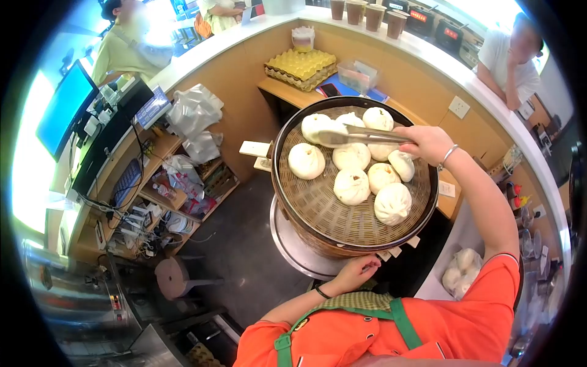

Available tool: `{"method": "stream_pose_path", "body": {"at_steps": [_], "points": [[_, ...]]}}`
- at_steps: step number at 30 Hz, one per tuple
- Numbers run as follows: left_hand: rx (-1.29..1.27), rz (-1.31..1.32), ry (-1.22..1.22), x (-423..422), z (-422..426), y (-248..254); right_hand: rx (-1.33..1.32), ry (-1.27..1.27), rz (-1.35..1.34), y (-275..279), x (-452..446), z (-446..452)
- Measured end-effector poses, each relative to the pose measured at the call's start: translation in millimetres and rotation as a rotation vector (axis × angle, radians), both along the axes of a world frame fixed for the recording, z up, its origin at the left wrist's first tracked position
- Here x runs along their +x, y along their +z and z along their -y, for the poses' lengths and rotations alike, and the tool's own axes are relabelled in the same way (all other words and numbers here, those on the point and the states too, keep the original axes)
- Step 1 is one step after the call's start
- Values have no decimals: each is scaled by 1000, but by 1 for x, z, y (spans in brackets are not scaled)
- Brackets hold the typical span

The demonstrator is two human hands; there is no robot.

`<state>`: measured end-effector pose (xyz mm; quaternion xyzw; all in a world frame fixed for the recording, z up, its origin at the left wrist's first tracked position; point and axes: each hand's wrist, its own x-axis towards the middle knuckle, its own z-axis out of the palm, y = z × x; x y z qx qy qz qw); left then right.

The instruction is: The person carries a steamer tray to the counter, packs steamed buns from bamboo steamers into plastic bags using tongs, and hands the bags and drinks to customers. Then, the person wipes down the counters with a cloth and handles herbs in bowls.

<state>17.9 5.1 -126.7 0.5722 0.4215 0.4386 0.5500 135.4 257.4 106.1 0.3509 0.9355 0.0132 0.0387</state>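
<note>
My right hand (420, 145) is closed on metal tongs (373, 136), which reach left over the buns at the back of a round steamer basket (318, 214). Several white buns (351, 186) lie on its woven mat, mostly at the back and right. One bun (306, 161) lies at the left. Whether the tongs pinch a bun, I cannot tell. Below the steamer's front rim is my left hand (359, 273), its fingers curled near the wooden handles (394, 251); anything inside it is hidden.
Behind the steamer are egg trays (301, 66) and a clear plastic box (358, 76). Cups (374, 17) line the counter. A stool (172, 277) stands at left, bagged buns (461, 273) at right. People are at upper left (125, 46) and upper right (510, 58).
</note>
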Motion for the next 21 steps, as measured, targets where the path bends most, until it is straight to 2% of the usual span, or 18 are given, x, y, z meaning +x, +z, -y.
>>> {"method": "stream_pose_path", "body": {"at_steps": [3, 4, 6, 9, 15, 19, 21], "points": [[-18, 9, -5, -2, 4, -6, -141, -56, -223, 2, 11, 6], [-30, 20, -5, -3, 4, -7, -152, -49, -215, 1, 12, 17], [-60, 43, 4, -4, 6, -12, 146, 131, -202, -5, 17, 41], [-119, 24, -22, -8, 10, -17, 396, 412, -76, -2, 6, 87], [-175, 4, -22, -19, 16, -16, -59, 121, -15, 37, 34, 87], [-234, -2, 2, -25, 19, -26, -145, 143, -34, 18, 14, 84], [-223, 12, 29, -27, 18, -31, -78, 238, 32, 13, 0, 81]]}}
